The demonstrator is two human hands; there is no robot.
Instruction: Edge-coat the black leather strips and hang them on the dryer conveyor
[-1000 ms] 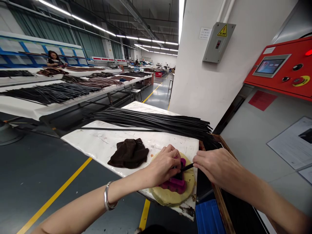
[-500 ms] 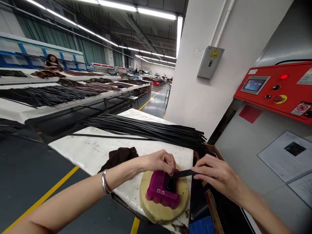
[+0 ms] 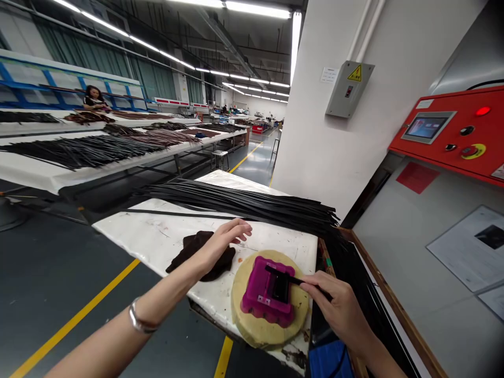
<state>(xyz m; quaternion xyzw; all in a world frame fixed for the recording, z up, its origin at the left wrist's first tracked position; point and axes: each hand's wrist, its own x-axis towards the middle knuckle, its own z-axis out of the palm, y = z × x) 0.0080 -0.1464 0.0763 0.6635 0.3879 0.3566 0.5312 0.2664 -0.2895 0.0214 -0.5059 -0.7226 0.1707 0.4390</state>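
Black strip (image 3: 279,272) aslant over scalloped magenta box (image 3: 256,282), perhaps in contact

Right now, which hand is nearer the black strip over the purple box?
Right: the right hand pinches the black strip; the left hand is apart, up-left in view.

free: between yellow disc (image 3: 271,334) and strip bundle (image 3: 252,203) | obstacles: brown cloth (image 3: 223,265) left, held strip (image 3: 282,274) over block (image 3: 256,281)
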